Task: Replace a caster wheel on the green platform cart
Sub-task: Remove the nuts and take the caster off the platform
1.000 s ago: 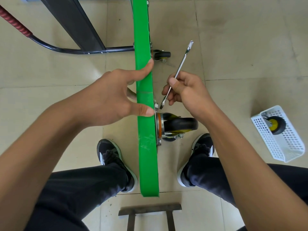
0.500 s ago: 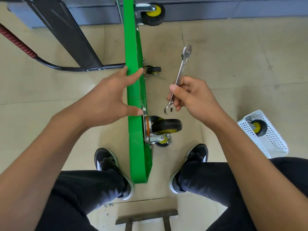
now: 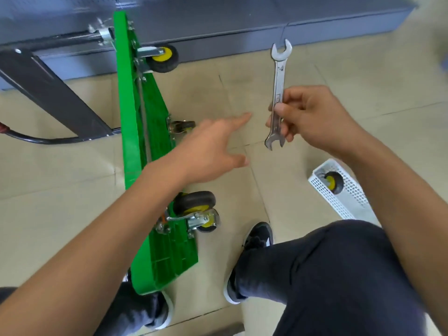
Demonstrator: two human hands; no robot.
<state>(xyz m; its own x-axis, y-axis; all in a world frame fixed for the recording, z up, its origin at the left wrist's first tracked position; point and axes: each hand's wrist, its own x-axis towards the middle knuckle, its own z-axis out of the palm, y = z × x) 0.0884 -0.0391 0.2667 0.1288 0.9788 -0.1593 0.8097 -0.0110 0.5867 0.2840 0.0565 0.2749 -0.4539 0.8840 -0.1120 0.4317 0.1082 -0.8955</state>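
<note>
The green platform cart stands on its long edge on the floor, its ribbed underside facing right. A black caster wheel with a yellow hub sits on a metal bracket near my feet. Two more casters show farther up the deck. My left hand hovers to the right of the cart with fingers spread, touching nothing. My right hand grips a double open-ended steel wrench by its middle, held upright in the air.
A white perforated basket with a spare wheel lies on the tiles at right. The cart's black handle frame runs off to the left. A grey wall base crosses the top. My shoes flank the cart.
My left hand has let go of the cart's edge and swung right, fingers spread. The right hand has lifted the wrench away from the caster. The view has tilted up and the underside now shows.
</note>
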